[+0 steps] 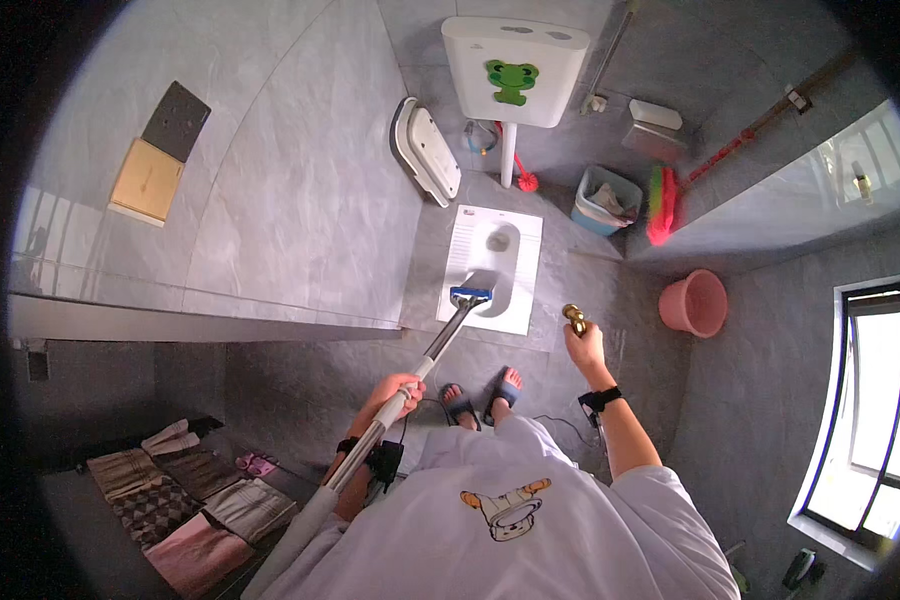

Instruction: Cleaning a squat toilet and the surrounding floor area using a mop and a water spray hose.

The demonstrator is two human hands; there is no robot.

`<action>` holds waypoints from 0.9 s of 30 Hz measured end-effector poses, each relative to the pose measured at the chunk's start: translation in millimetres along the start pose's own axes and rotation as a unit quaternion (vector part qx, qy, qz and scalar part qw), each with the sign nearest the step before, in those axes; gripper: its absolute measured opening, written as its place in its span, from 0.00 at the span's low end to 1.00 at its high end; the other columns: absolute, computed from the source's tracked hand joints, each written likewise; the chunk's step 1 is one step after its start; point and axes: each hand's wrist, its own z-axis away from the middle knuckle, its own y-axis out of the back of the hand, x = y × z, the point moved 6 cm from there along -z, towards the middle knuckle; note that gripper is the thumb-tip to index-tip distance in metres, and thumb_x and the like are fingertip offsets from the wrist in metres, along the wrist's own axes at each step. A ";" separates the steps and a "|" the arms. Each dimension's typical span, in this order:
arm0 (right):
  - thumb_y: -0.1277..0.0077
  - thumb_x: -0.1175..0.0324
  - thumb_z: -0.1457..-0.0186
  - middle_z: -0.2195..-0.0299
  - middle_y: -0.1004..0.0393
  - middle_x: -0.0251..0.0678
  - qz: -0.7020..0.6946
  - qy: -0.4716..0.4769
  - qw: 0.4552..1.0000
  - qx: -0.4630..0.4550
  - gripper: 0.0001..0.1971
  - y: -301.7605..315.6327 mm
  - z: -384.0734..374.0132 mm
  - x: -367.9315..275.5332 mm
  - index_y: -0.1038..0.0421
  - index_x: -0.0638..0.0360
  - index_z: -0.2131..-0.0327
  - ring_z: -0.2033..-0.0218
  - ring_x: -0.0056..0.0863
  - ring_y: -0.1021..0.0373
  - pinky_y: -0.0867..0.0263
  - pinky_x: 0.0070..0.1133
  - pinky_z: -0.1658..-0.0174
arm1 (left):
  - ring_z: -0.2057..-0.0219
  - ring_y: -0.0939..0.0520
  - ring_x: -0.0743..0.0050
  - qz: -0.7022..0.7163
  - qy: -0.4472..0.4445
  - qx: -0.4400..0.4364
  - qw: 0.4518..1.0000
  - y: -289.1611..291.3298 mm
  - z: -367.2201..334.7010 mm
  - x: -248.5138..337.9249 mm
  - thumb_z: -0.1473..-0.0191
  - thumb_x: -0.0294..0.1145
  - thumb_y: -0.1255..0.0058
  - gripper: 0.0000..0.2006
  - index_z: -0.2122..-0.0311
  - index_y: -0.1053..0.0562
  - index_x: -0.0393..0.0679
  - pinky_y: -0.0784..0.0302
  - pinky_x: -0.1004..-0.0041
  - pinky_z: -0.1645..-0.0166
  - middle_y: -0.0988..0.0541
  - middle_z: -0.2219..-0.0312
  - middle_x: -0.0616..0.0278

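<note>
My left hand [398, 393] is wrapped round the pale grey pole [432, 362] of a long-handled brush. The pole slants from beside my body up to a blue-edged head [471, 296], which lies over the near end of the white squat toilet [528, 270]. My right hand [586, 349] is closed round a brass-coloured fitting [574, 316] with a rounded end. It is held to the right of the toilet, above the grey floor. What lies under my fingers there is hidden. Black straps circle both wrists.
A white cistern [470, 75] with a green frog sticker hangs above the toilet. Right of it stand a blue-grey bin [600, 222], a red-and-green broom [662, 205] and a pink bucket [708, 303]. Folded towels [198, 550] lie at lower left. A thin cable trails by my sandals [457, 403].
</note>
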 end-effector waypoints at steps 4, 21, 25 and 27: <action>0.54 0.59 0.56 0.77 0.28 0.52 0.036 0.021 0.998 -0.039 0.16 -12.0 1.1 -22.1 0.30 0.66 0.74 0.70 0.50 0.30 0.35 0.35 0.66 | 0.82 0.34 0.86 -0.067 0.004 0.029 0.997 14.3 2.9 -15.6 0.47 0.30 0.59 0.09 0.66 0.38 0.33 0.38 0.84 0.85 0.36 0.77 0.65; 0.50 0.65 0.55 0.88 0.38 0.27 -0.320 -0.143 0.926 0.137 0.11 19.3 -83.7 69.2 0.35 0.58 0.84 0.88 0.20 0.40 0.47 0.23 0.85 | 0.85 0.35 0.87 -0.042 -0.028 0.063 0.997 24.4 12.8 -46.0 0.48 0.34 0.56 0.09 0.70 0.36 0.39 0.39 0.86 0.84 0.34 0.82 0.68; 0.53 0.65 0.56 0.90 0.40 0.30 -0.409 -0.197 0.861 0.231 0.13 101.5 -88.7 99.7 0.42 0.56 0.87 0.93 0.22 0.44 0.50 0.22 0.90 | 0.84 0.34 0.86 -0.042 -0.015 0.033 0.998 35.4 7.3 -47.8 0.48 0.33 0.56 0.09 0.69 0.36 0.37 0.39 0.86 0.84 0.34 0.81 0.67; 0.55 0.66 0.55 0.90 0.42 0.30 -0.409 -0.202 0.841 0.293 0.10 131.2 -90.1 110.4 0.41 0.56 0.84 0.93 0.22 0.45 0.49 0.22 0.90 | 0.84 0.34 0.86 -0.046 -0.015 0.027 0.998 29.9 6.6 -45.3 0.48 0.33 0.56 0.09 0.69 0.36 0.37 0.38 0.85 0.84 0.34 0.81 0.67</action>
